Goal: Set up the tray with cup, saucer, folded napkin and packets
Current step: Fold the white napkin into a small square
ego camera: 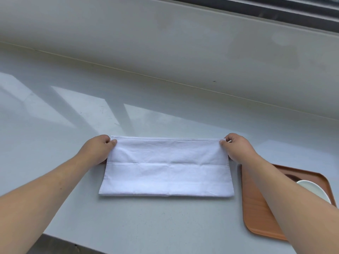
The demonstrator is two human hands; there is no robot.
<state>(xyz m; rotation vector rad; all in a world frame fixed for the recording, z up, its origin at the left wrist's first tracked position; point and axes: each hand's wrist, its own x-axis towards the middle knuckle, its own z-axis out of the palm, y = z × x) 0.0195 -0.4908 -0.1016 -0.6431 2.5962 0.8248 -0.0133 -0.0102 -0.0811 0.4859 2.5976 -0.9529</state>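
Observation:
A white cloth napkin (167,169) lies flat on the grey counter, folded into a wide rectangle. My left hand (100,149) pinches its far left corner between thumb and fingers. My right hand (237,148) pinches the far right corner the same way. To the right sits a brown tray (256,215), partly hidden under my right forearm. On the tray a white saucer (311,189) shows only as a curved edge beyond the arm. No cup or packets are in view.
The grey counter (91,110) stretches wide to the left and far side, ending at a low backsplash wall (165,43). Its front edge (73,242) runs at lower left. A dark window frame (293,13) crosses the top right.

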